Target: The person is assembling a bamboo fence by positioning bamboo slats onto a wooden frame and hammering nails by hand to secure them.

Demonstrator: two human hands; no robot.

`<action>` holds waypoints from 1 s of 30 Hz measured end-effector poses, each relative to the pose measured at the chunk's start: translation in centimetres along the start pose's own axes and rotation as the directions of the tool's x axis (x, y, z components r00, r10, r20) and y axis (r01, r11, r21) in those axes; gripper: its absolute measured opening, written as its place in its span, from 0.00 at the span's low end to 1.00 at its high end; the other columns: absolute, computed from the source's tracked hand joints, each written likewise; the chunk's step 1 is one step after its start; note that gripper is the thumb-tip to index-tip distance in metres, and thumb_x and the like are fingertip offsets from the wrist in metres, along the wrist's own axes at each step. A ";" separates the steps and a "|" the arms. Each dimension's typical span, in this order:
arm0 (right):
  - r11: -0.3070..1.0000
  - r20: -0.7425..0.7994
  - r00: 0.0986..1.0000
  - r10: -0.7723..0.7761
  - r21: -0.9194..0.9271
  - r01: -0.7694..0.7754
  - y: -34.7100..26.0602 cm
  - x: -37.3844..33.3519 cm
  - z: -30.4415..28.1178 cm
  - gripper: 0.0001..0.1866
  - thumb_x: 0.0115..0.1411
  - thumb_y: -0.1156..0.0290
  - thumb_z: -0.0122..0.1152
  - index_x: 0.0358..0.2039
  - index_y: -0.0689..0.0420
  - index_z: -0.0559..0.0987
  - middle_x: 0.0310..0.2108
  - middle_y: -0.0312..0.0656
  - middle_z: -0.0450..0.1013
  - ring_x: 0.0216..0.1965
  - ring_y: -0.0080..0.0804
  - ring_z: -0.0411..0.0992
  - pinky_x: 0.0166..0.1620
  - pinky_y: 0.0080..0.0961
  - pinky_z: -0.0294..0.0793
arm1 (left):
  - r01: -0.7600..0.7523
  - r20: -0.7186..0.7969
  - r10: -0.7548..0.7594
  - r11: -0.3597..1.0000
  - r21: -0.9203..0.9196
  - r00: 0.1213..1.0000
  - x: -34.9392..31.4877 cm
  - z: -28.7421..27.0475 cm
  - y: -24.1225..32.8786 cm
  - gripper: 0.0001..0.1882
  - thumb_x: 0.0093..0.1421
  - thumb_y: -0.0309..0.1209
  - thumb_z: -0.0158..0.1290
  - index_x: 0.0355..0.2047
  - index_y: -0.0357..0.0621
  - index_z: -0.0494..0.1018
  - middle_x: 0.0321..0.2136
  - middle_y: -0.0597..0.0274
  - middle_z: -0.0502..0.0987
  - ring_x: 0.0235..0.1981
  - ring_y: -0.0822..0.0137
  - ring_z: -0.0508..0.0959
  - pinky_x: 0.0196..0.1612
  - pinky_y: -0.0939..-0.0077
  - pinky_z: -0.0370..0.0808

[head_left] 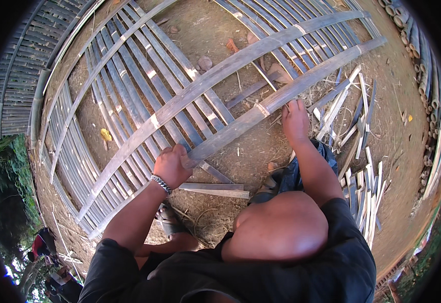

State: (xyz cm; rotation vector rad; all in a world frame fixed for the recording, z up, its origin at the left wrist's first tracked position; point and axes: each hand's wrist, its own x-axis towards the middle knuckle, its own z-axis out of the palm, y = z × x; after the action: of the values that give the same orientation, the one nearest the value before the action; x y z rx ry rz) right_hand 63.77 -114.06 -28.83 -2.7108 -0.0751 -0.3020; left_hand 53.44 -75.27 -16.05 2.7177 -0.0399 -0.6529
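The left hand (171,165) closes around the near end of a long grey bamboo slat (281,98), fingers curled over its top edge, a metal bracelet (162,184) on the wrist. The right hand (295,120) lies flat and open on the same slat further along, palm down, fingers spread toward its far edge; it presses rather than grips. The slat runs from the left hand up across the bare dirt ground (251,151) toward the upper right edge, lying over a frame of thinner strips (129,86) that fan out across the ground. A second wide slat (200,86) runs just beside it, roughly parallel, also crossing over the strips. Two short flat pieces (215,190) lie on the dirt just below the left hand. To the right of the right hand a loose heap of pale offcuts (359,131) and shavings is scattered, reaching down toward the lower right edge. Dry leaves (106,134) dot the dirt between the strips. Stacked bamboo poles (422,55) line the right edge, bent by the lens. The person's knee (281,227) and dark shirt (281,278) hide the ground nearest them, and a sandal (169,221) shows only in part. At the lower left corner a figure is too small and dark to make out.
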 end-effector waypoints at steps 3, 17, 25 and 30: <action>1.000 -0.005 1.000 0.008 -0.022 -0.008 -0.5 0.7 0.1 0.16 0.55 0.70 0.71 0.43 0.56 0.77 0.40 0.49 0.72 0.41 0.54 0.75 0.44 0.48 0.75 | 0.037 0.008 -0.037 0.999 0.011 0.999 0.0 0.0 0.2 0.23 0.45 0.35 0.68 0.40 0.42 0.72 0.31 0.44 0.80 0.38 0.43 0.81 0.45 0.53 0.78; 0.961 0.271 0.939 -0.211 0.233 0.148 -4.7 -8.1 -2.6 0.18 0.54 0.56 0.74 0.40 0.52 0.81 0.40 0.44 0.75 0.46 0.47 0.72 0.52 0.45 0.68 | 0.040 0.018 -0.041 0.999 0.010 0.999 0.4 1.2 -0.7 0.23 0.46 0.35 0.67 0.40 0.42 0.72 0.32 0.43 0.79 0.40 0.42 0.80 0.47 0.53 0.78; 0.815 0.717 0.398 -0.572 0.441 0.375 -12.2 -16.6 -1.9 0.23 0.60 0.55 0.67 0.52 0.51 0.77 0.47 0.44 0.76 0.53 0.42 0.74 0.59 0.43 0.66 | 0.057 0.068 -0.059 0.997 0.043 0.996 0.5 0.6 -0.2 0.22 0.46 0.30 0.63 0.42 0.42 0.71 0.33 0.45 0.79 0.42 0.46 0.80 0.49 0.55 0.79; 0.839 0.718 0.436 -0.543 0.486 0.244 -10.4 -16.9 -1.2 0.19 0.62 0.59 0.64 0.51 0.52 0.77 0.45 0.46 0.77 0.49 0.43 0.76 0.57 0.41 0.67 | 0.056 0.083 -0.057 0.998 0.021 0.995 0.7 0.3 0.2 0.21 0.46 0.31 0.64 0.41 0.43 0.71 0.33 0.46 0.79 0.42 0.47 0.80 0.49 0.56 0.79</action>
State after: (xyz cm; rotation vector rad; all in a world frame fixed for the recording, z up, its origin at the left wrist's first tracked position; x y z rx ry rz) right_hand 46.07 -105.22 -27.40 -2.2007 -0.9807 0.8767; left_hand 53.97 -75.59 -16.58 2.7164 0.0107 -0.7861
